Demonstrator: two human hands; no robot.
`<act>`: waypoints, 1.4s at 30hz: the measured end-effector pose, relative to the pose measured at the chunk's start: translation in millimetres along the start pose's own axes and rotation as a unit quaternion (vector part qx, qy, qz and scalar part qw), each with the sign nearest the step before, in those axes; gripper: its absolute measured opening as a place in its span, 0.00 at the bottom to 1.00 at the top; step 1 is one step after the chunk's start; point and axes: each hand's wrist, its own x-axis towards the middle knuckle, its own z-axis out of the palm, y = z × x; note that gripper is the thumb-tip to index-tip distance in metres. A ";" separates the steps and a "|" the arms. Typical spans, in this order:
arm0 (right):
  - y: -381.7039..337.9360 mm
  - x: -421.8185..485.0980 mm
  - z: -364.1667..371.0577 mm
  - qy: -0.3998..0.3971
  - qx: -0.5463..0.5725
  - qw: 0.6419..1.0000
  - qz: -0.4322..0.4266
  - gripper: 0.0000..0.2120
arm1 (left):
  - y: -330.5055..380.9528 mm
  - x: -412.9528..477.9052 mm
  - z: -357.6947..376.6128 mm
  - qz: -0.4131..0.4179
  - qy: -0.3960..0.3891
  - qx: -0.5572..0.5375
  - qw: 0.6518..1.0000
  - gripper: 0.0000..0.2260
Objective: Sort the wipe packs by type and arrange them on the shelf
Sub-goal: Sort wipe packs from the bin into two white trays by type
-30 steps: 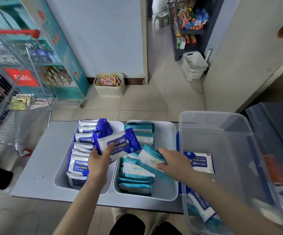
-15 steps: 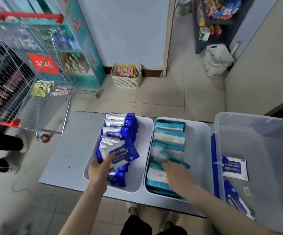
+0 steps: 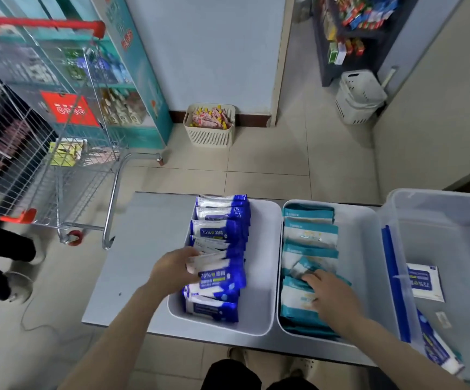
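Blue wipe pack [image 3: 217, 275] gripped at its edge by our left hand [image 3: 172, 270], fingers [image 3: 186, 257] curled, over the blue row in the left white bin [image 3: 261, 311], our right hand [image 3: 330, 298] resting straight-fingered on a teal pack [image 3: 302, 266] in the right bin [image 3: 364, 249], both bins on the grey tabletop [image 3: 143, 235], clear tub [image 3: 439, 218] just beside.

Small shop interior: wire shopping cart [image 3: 45, 142], stocked teal display shelf [image 3: 110, 88], dark rack of packaged goods [image 3: 351, 32], floor basket of snacks [image 3: 209, 128].
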 end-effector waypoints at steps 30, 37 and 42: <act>61.3 -76.3 -26.3 0.268 0.261 0.922 0.094 0.18 | 169.5 -39.4 85.0 0.224 -0.036 -0.028 0.973 0.10; 198.1 -104.2 5.0 0.117 0.262 0.909 0.303 0.12 | 236.0 -62.3 139.3 0.231 -0.068 -0.076 0.968 0.09; 225.9 -94.4 38.6 -0.065 0.187 0.943 0.266 0.16 | 275.0 -68.9 165.1 0.235 -0.078 -0.063 0.967 0.08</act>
